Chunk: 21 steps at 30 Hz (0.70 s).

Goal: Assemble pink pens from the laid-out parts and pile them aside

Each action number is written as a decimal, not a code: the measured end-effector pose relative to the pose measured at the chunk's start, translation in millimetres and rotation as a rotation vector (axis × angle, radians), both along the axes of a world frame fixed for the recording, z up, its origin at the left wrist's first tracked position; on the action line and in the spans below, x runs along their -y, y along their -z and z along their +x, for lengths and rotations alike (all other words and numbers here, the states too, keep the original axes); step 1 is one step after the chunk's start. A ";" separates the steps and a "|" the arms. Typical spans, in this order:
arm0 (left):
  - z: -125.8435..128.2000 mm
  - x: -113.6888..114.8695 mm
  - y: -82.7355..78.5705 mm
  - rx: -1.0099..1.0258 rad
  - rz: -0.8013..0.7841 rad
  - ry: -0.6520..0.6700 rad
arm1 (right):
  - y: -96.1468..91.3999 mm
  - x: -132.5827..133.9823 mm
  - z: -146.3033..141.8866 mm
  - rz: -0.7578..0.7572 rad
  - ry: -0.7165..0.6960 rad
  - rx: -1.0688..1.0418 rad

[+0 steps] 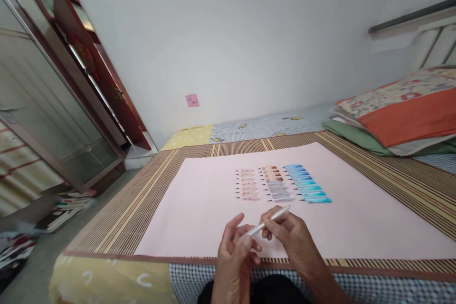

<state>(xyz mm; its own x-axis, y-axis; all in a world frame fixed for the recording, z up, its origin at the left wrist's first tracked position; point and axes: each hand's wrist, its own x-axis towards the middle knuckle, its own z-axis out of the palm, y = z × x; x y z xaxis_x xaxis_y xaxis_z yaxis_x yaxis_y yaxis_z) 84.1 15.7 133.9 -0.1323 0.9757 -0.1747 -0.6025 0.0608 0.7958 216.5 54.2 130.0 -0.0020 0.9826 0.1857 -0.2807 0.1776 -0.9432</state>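
Bare white wall (249,33), striped mat (142,190), folded quilts (402,114) (right), glass door (42,104)

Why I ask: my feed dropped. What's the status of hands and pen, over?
Left hand and right hand both grip white pen. Held over pink sheet. Coloured rows lie beyond, untouched.

Sheet (199,209) on mat (117,213), mat on bed (107,280). 3 pen columns (276,183) side by side mid-sheet. Nearer: left hand (233,256), right hand (288,237), 1 pen (267,222) across both. Pillows (402,114) right rear. Books (64,206) on floor (42,266), left.
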 end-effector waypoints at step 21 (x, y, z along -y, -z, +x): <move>-1.5 -11.2 9.8 -0.177 -0.017 0.021 | 4.7 -3.3 -1.3 -0.015 0.102 0.047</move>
